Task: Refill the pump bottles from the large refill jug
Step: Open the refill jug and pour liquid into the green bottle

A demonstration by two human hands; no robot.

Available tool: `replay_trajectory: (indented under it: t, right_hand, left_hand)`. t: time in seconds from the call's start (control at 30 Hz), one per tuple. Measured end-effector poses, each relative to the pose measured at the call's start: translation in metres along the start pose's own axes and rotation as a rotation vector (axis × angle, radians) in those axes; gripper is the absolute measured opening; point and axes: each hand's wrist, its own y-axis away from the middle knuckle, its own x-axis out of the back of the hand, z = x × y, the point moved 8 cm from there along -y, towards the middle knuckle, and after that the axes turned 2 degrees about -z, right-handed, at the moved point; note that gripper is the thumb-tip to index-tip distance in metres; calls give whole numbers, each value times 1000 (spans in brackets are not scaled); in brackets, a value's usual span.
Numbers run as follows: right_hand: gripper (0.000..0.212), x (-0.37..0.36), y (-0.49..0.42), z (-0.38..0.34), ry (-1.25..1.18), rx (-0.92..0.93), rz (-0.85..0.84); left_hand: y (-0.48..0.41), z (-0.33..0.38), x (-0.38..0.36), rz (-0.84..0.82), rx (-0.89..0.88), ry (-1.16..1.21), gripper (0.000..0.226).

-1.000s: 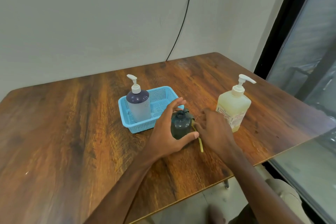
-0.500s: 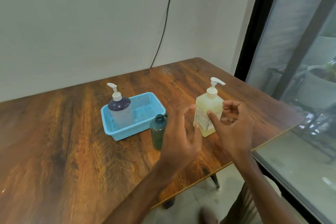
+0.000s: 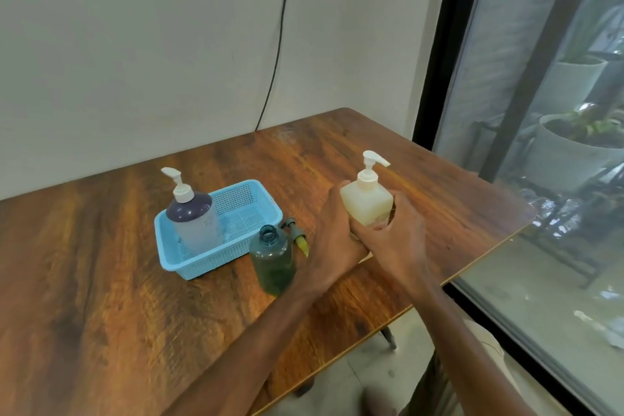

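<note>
the left hand [image 3: 332,240] and right hand [image 3: 395,241] both grasp the yellow bottle [image 3: 366,208], which stands on the desk [image 3: 101,280] toward its right edge. just left stands an uncapped green bottle [image 3: 273,262], its sprayer [image 3: 297,235] lying behind. beside them, a blue basket [image 3: 209,263] holds a purple bottle [image 3: 194,223].

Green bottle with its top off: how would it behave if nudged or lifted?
Likely tips easily: the green bottle stands tall and narrow, and the left hand gripping the cream pump bottle is close beside it. A tip would probably spill, since its neck is open. Smooth plastic may be slippery.
</note>
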Motion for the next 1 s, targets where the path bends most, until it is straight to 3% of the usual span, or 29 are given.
replay_trajectory:
  t: [0.1,0.2,0.27,0.47,0.7,0.83,1.0]
  right_hand:
    - [73,2,-5,5,11,-10,-196]
    - [58,12,-13,-5,-220,-8,-422]
    - [53,21,-23,-17,-309,32,-369]
    - [38,20,-37,-33,-278,78,-111]
    - [38,19,-34,-37,-255,82,49]
    - [37,18,-40,-37,-199,136,0]
    - [26,11,-49,-35,-403,206,-334]
  left_hand:
    - [-4,-7,-1,-30,6,20,101]
    - [-5,-10,-1,-21,-5,21,98]
    - [-4,-12,-3,-15,3,46,95]
    - [-1,-16,-6,-28,36,69,93]
    - [-2,-14,-8,-11,8,88,91]
    - [1,-15,-8,-1,-1,105,84]
    - [-3,-20,-8,-82,2,167,87]
